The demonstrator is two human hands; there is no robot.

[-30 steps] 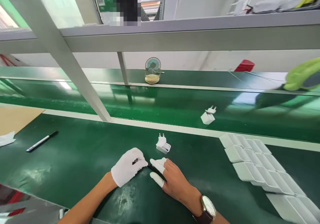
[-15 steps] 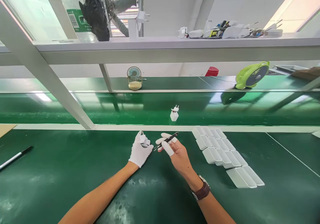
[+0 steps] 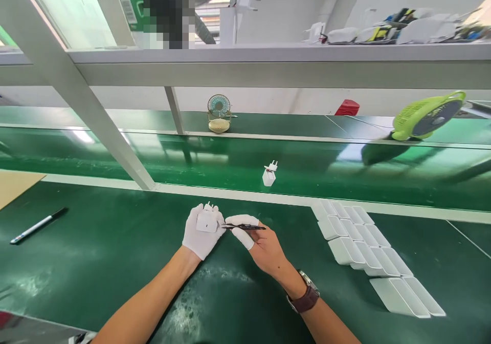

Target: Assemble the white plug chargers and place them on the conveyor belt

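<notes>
My left hand (image 3: 200,239), in a white glove, is closed around a white plug adapter (image 3: 207,221) with its prongs pointing away from me. Between the thumb and fingers of my right hand (image 3: 261,241) is a pair of black tweezers (image 3: 245,227); white finger cots cover those fingertips. The tips of the tweezers point left and lie at the right side of the adapter; whether they touch it I cannot tell. Beyond my hands, a white charger piece with prongs (image 3: 269,175) stands on the green belt.
Rows of white plastic housings (image 3: 356,239) lie to the right. A pen (image 3: 38,226) rests at the left. Across the belt (image 3: 215,175) stand a small fan (image 3: 219,113) and a green fan (image 3: 425,116). A shelf (image 3: 268,70) runs overhead, with a slanting post (image 3: 99,113) at the left.
My left hand has turned so the adapter's flat face shows. The tweezers have swung level and come up against the left hand's side. The head view has shifted and tilted.
</notes>
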